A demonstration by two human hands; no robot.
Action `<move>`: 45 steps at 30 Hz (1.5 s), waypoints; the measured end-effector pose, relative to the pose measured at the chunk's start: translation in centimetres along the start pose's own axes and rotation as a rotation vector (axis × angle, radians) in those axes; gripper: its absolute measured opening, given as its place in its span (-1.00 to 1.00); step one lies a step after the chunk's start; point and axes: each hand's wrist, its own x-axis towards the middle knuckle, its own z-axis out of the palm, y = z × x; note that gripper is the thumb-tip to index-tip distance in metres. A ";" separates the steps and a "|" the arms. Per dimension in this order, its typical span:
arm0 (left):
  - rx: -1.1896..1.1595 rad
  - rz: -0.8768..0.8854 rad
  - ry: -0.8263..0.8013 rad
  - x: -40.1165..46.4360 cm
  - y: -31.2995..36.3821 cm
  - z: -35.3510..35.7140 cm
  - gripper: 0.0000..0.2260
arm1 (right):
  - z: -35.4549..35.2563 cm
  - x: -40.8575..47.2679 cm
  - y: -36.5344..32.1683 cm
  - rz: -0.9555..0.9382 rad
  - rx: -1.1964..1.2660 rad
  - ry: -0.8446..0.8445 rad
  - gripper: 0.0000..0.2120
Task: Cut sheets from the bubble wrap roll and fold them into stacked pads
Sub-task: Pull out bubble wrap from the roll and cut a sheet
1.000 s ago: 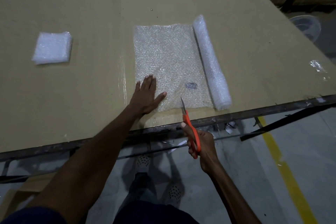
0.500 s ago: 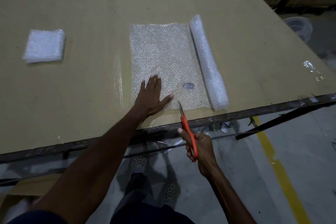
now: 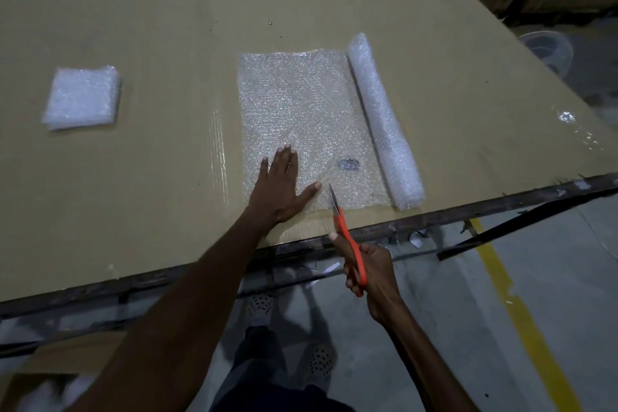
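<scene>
While the left hand (image 3: 279,189) lies flat with straight, spread fingers on the near left part of the unrolled bubble wrap sheet (image 3: 302,117), the right hand (image 3: 369,273) has its grip curled round the orange handles of the scissors (image 3: 346,237). Their blade tips rest on the sheet's near edge, just right of the left thumb; whether the blades are parted cannot be told. This sheet lies spread on the cardboard-covered tabletop (image 3: 150,194), close to its near edge, and a small dark mark shows on the sheet beyond the blade tips. Touching the sheet's right edge is the bubble wrap roll (image 3: 383,120), lying lengthwise and joined to the sheet. Well to the left of the sheet sits a folded pad stack (image 3: 82,97), apart from everything else. Far right of the sheet, off the tabletop, a clear round container (image 3: 548,47) stands on the floor; its contents cannot be made out.
</scene>
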 end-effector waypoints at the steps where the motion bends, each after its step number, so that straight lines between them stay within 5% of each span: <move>1: 0.004 -0.002 -0.001 0.0 0.0 0.0 -0.12 | 0.2 0.1 -0.3 0.002 0.001 -0.001 -0.57; 45: 0.012 -0.002 0.044 2.1 -1.3 -1.9 -0.09 | 1.7 1.7 -3.2 0.008 -0.044 -0.004 -0.54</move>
